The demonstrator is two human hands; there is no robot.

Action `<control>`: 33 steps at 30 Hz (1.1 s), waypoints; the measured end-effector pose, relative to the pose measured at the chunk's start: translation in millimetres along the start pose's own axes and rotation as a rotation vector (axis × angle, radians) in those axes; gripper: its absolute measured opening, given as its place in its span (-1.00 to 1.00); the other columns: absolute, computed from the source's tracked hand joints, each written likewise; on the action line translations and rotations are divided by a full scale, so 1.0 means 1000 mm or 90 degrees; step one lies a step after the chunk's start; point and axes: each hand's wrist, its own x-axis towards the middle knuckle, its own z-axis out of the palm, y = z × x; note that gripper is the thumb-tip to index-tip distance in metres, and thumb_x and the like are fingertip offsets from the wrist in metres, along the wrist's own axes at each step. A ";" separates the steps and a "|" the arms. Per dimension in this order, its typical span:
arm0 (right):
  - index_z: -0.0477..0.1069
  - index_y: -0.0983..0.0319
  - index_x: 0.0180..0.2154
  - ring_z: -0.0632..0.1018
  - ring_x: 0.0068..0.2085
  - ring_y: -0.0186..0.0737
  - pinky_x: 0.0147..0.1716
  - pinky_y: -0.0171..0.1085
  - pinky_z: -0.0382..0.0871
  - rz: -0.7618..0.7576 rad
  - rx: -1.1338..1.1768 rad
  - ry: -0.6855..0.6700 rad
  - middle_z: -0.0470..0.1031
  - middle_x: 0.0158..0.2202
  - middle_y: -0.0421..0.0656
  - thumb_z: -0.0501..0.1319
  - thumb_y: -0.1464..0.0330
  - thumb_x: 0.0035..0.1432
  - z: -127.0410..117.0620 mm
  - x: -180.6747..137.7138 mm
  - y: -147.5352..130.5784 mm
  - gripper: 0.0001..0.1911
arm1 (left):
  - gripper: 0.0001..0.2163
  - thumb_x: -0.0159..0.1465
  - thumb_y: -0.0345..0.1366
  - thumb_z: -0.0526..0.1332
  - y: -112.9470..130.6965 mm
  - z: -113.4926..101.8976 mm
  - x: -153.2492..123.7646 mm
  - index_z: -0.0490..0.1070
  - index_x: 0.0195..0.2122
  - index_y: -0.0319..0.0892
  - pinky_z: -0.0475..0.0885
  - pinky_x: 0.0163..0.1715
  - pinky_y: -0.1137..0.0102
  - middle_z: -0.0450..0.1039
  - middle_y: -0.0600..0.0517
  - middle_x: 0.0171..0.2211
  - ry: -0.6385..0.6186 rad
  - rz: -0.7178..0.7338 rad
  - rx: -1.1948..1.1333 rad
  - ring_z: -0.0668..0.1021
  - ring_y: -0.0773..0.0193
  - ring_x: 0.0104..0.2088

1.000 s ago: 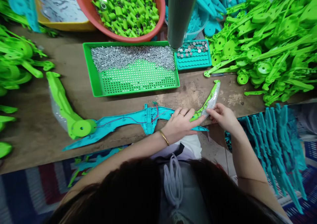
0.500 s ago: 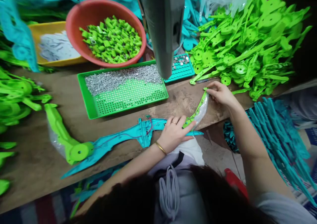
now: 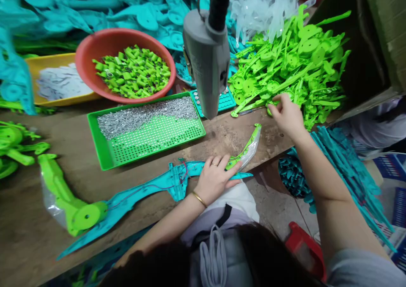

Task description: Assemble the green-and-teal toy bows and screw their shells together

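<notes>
A long blue plastic bow-shaped part (image 3: 142, 183) with thin wires lies along the table's front edge. My left hand (image 3: 215, 177) lies over its right end, fingers and thumb to either side, holding it against the table. From under those fingers runs a curved green arm (image 3: 242, 153) with a clear plastic edge. A matching green arm (image 3: 76, 211) with a round disc sits at the bow's left end. My right hand (image 3: 287, 115) is at the near edge of a heap of green arms (image 3: 294, 62), its fingertips closed on a green piece they partly cover.
A grey electric screwdriver (image 3: 206, 62) hangs over the middle. Behind the bow is a green tray (image 3: 136, 151) of screws, then a red bowl (image 3: 158, 54) of small green parts and a yellow tray (image 3: 60, 100). Blue parts (image 3: 345, 172) hang together at the right.
My right hand has let go of the upper tip of the curved green arm and moved to the green heap. The left hand stays on the bow-shaped part. The whole view has shifted.
</notes>
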 end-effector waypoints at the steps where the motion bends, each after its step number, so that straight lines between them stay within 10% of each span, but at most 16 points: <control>1: 0.36 0.17 -0.03 0.49 -0.29 -0.05 -0.29 -0.13 0.31 -0.021 -0.022 0.036 0.51 -0.34 -0.07 0.09 0.17 0.25 -0.004 0.010 -0.001 -0.67 | -0.51 0.27 0.11 0.17 0.000 0.000 0.000 0.41 0.17 0.07 0.33 -0.06 0.15 0.44 -0.18 0.04 0.000 0.001 -0.001 0.45 0.00 -0.05; 7: 0.41 0.31 -0.04 0.43 0.01 0.12 0.00 0.06 0.29 -0.153 -0.169 0.102 0.44 -0.04 0.14 -0.04 0.27 0.31 0.007 0.065 -0.006 -0.63 | -0.51 0.27 0.11 0.17 0.001 0.000 -0.002 0.41 0.17 0.05 0.33 -0.04 0.14 0.43 -0.18 0.05 0.002 -0.005 -0.008 0.45 0.00 -0.03; 14: 0.30 0.34 0.08 0.29 0.11 0.21 0.03 0.15 0.19 -0.033 -0.159 0.270 0.29 0.08 0.21 -0.07 0.29 0.29 0.008 0.090 -0.006 -0.57 | -0.50 0.26 0.11 0.19 0.001 0.002 -0.002 0.39 0.18 0.08 0.33 -0.03 0.17 0.42 -0.15 0.05 0.008 -0.018 -0.013 0.45 0.02 -0.02; 24: 0.42 0.37 0.04 0.28 0.13 0.23 0.04 0.13 0.13 -0.224 -0.266 0.011 0.37 0.11 0.19 -0.01 0.41 0.19 0.022 0.106 -0.032 -0.56 | -0.50 0.25 0.10 0.21 0.002 0.003 -0.004 0.39 0.18 0.08 0.32 0.04 0.14 0.42 -0.14 0.05 0.017 -0.026 -0.026 0.47 0.01 -0.01; 33: 0.49 0.33 -0.07 0.33 0.08 0.20 0.01 0.12 0.13 -0.211 -0.276 0.041 0.51 -0.06 0.17 -0.05 0.39 0.26 0.013 0.113 -0.029 -0.62 | -0.49 0.25 0.10 0.21 0.003 0.004 -0.004 0.36 0.20 0.07 0.31 0.05 0.13 0.40 -0.16 0.06 0.023 -0.025 -0.035 0.46 0.01 0.01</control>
